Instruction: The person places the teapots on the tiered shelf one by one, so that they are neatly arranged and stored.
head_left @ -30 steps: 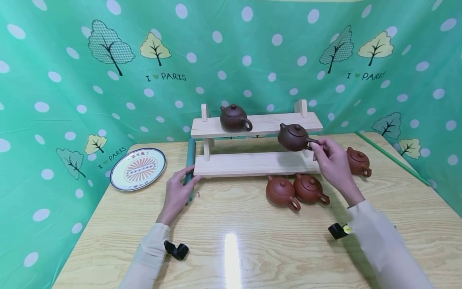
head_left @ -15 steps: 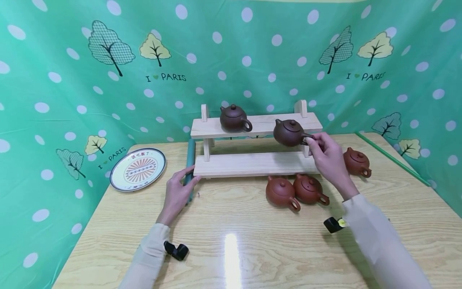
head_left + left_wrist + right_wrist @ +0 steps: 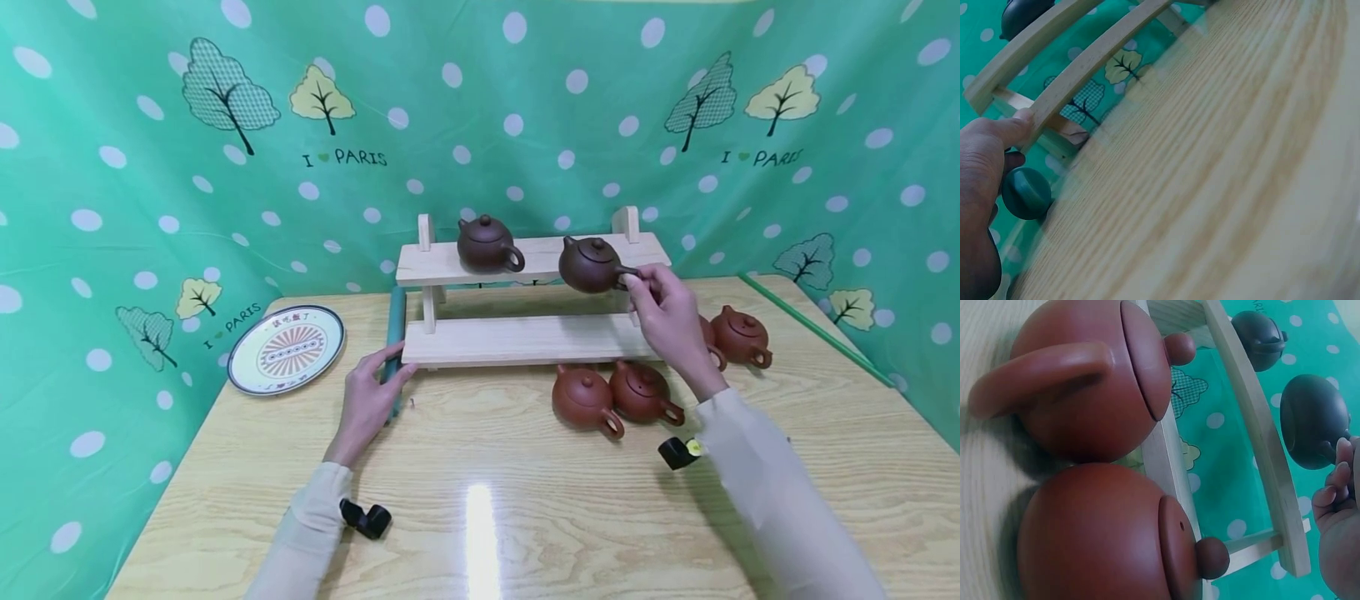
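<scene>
My right hand [image 3: 667, 312] pinches the handle of a dark brown teapot [image 3: 590, 265], upright at the front edge of the upper board on the right side. In the right wrist view the held teapot [image 3: 1314, 422] overlaps the backdrop just beyond that board. A similar dark teapot [image 3: 483, 244] sits on the upper board's left half. At the two-tier wooden rack [image 3: 525, 342], my left hand [image 3: 367, 408] grips the lower board's left end, thumb [image 3: 1019, 122] on the front and other fingers partly hidden behind. Two reddish-brown teapots [image 3: 583, 397] [image 3: 643, 392] stand before the rack.
Right of the rack stands another reddish teapot [image 3: 742, 335], with one more [image 3: 707, 337] mostly hidden behind my right hand. A patterned plate [image 3: 330, 333] leans at the left. A teal cylinder [image 3: 395, 321] lies by the rack's left end; a green rod [image 3: 817, 329] lies far right.
My right hand has carried the dark teapot left and slightly upward toward the upper board. Part of a reddish teapot has come into view behind the wrist. My left hand stays put.
</scene>
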### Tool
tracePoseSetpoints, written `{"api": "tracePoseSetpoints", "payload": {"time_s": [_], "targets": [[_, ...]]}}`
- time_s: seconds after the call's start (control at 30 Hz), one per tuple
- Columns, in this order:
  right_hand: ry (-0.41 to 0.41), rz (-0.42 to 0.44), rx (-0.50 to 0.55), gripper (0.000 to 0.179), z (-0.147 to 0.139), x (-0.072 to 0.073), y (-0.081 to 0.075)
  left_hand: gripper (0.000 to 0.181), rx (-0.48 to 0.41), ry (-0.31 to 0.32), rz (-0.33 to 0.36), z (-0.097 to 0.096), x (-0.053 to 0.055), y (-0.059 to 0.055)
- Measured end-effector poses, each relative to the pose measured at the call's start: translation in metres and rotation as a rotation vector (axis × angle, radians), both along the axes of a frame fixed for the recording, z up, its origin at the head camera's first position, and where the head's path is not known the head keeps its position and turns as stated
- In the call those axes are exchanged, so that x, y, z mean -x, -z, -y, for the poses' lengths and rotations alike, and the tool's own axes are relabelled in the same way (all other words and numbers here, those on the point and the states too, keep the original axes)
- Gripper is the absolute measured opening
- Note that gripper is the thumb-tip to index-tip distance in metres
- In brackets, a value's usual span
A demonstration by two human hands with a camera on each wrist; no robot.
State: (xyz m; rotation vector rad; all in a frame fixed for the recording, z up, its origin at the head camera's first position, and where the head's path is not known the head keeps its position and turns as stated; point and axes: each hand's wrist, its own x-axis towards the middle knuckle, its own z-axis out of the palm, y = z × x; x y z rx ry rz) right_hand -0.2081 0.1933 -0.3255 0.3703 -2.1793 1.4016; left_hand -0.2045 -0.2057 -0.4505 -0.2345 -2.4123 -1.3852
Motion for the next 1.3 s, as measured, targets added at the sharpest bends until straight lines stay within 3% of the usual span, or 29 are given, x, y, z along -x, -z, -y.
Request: {"api": "tracePoseSetpoints", "payload": {"time_s": [0.57,0.87,1.3], "targets": [[-0.015,0.01,-0.014,0.016,0.016,0.018,-0.004,0.047,-0.01,0.01,0.001,-0.001,0.0,0.0],[-0.004,0.011,-0.04,0.02,0.014,0.053,0.015,0.045,-0.01,0.004,-0.005,0.0,0.0,-0.001],[-0.015,0.053,-0.044,0.026,0.024,0.066,0.017,0.045,-0.005,0.003,-0.009,0.0,0.0,-0.001]]}}
